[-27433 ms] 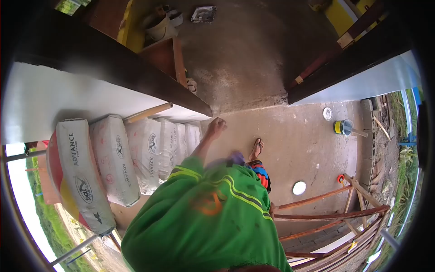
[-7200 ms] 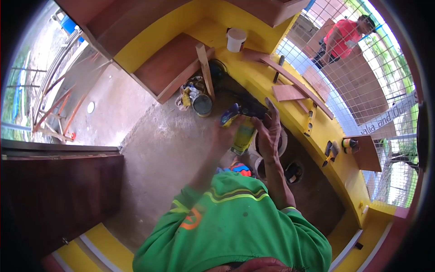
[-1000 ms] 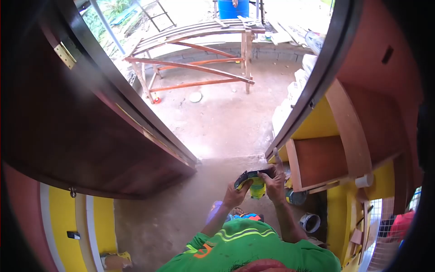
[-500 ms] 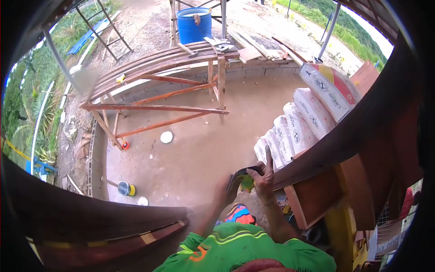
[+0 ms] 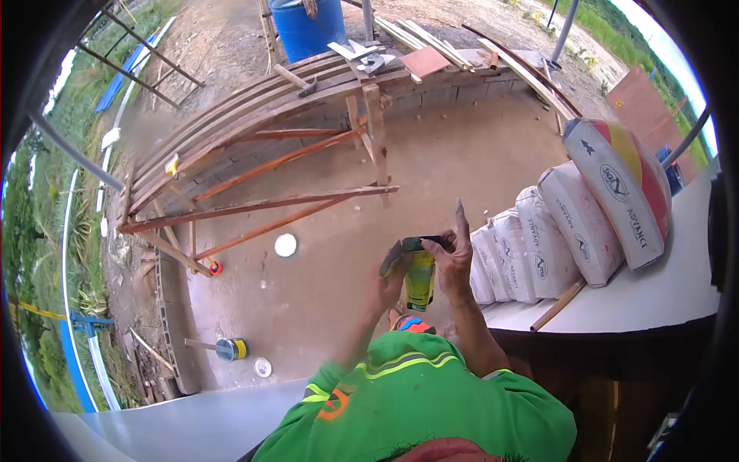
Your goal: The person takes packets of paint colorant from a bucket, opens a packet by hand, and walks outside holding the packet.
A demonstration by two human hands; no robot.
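In front of my chest, both hands are at a yellow-green, see-through-looking item [image 5: 419,281] with a dark upper edge; I cannot make out its kind. My left hand [image 5: 391,273] grips its left side, the fingers looking dark along the top edge. My right hand [image 5: 454,266] pinches the upper right corner between thumb and fingers, while its index finger points straight up. The item hangs down between the two hands, over the brown floor [image 5: 331,308].
Stacked cement bags [image 5: 616,192] stand at the right on a pale surface, beside a wooden stick [image 5: 558,306]. A wooden trestle [image 5: 262,215] with a hammer [image 5: 296,80] on top is ahead. A blue drum [image 5: 308,31] stands behind it, a small bucket [image 5: 229,350] at the lower left.
My view has shifted, so the cement bags show more fully at right. Both hands appear higher, and more of the yellow-green item shows below them.
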